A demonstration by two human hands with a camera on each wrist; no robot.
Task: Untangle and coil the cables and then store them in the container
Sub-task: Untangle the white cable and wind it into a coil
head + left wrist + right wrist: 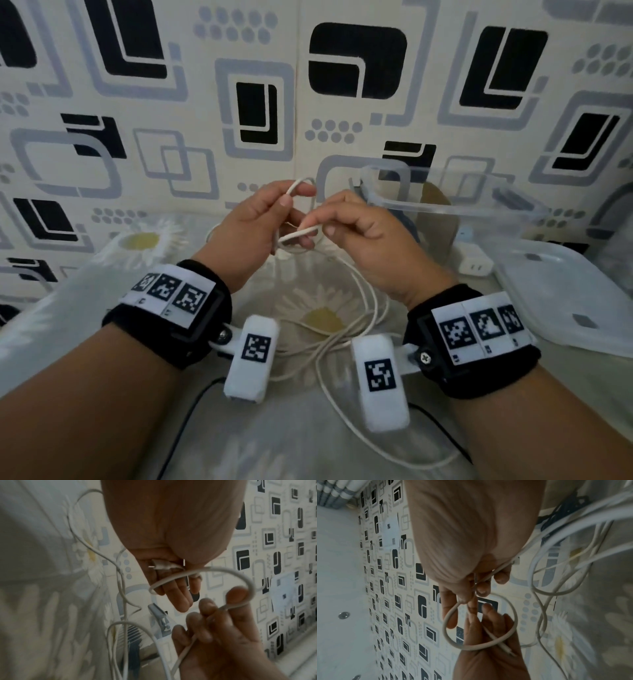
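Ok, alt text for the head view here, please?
Both hands, left hand and right hand, pinch a white cable into a small loop above a daisy-print cloth, its slack trailing below. A clear container and lid sit at right.

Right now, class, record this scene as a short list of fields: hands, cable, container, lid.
left hand: pinches a small loop of the white cable
right hand: pinches the same cable beside the loop
cable: mostly loose on the flowered cloth, uncoiled
container: clear, open, behind the right hand
lid: lying off, to the right
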